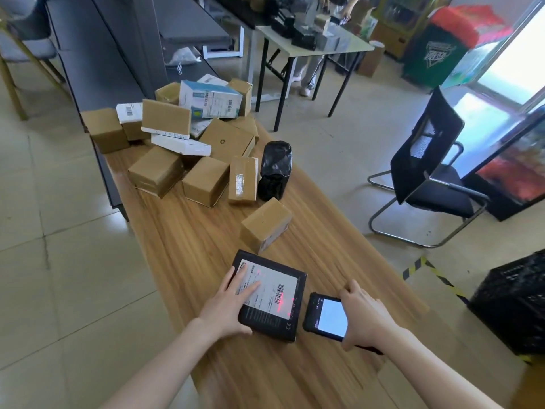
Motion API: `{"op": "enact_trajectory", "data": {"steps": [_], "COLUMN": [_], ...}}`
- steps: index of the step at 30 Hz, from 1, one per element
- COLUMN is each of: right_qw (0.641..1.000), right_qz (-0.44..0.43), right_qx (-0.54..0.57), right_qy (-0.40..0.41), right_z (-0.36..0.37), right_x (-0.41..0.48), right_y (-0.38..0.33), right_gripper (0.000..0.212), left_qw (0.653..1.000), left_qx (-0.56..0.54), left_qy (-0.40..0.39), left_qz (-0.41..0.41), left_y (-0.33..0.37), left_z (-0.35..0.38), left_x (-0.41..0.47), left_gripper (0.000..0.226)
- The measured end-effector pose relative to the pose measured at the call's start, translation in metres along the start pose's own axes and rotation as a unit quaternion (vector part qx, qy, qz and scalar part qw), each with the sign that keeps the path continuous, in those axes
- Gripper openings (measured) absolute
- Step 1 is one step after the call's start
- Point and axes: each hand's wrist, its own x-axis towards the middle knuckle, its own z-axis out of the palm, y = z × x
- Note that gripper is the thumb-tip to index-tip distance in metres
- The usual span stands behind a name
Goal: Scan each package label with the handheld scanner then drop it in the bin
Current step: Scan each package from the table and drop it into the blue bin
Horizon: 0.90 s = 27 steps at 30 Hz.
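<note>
One left hand [223,310], fingers [247,288] straight, atop package [272,315] (right hand [365,315] tight round scanner [326,317])

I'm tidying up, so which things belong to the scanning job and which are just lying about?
Job: flat black box with white label; black handheld scanner; pile of brown cardboard parcels; black plastic crate.
Lying about: black mesh chair; folding table.

My left hand [225,308] covers a black package's [265,323] white, red-streaked label [275,283]; my right hand [365,315] holds a black scanner [313,309], screen [331,318] white.
</note>
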Motion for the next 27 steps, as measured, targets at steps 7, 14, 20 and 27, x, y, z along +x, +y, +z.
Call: {"op": "enact_trajectory", "data": {"steps": [7, 14, 20, 27], "right_qw": [1.000, 1.000, 0.999, 0.924], "right_qz": [0.015, 0.020, 0.037, 0.089], "right_qx": [-0.008, 0.010, 0.032, 0.368], "right_qy": [-0.004, -0.007, -0.012, -0.046], "right_z": [-0.007, -0.009, -0.003, 0.034], "right_x": [-0.004, 0.000, 0.006, 0.022], "right_y": [-0.002, -0.006, -0.006, -0.034], "right_gripper": [0.066, 0.064, 0.067, 0.077], "left_qw": [0.998, 0.996, 0.990, 0.964], "left_qx": [-0.043, -0.078, -0.125, -0.248], "left_qy": [0.043, 0.051, 0.056, 0.068], "left_qz": [-0.010, -0.014, -0.020, -0.073], "left_y": [-0.009, -0.019, -0.023, -0.022], "left_z": [-0.004, 0.002, 0.007, 0.018], "left_x": [-0.001, 0.004, 0.008, 0.006], "left_gripper": [0.109, 0.114, 0.119, 0.113]}}
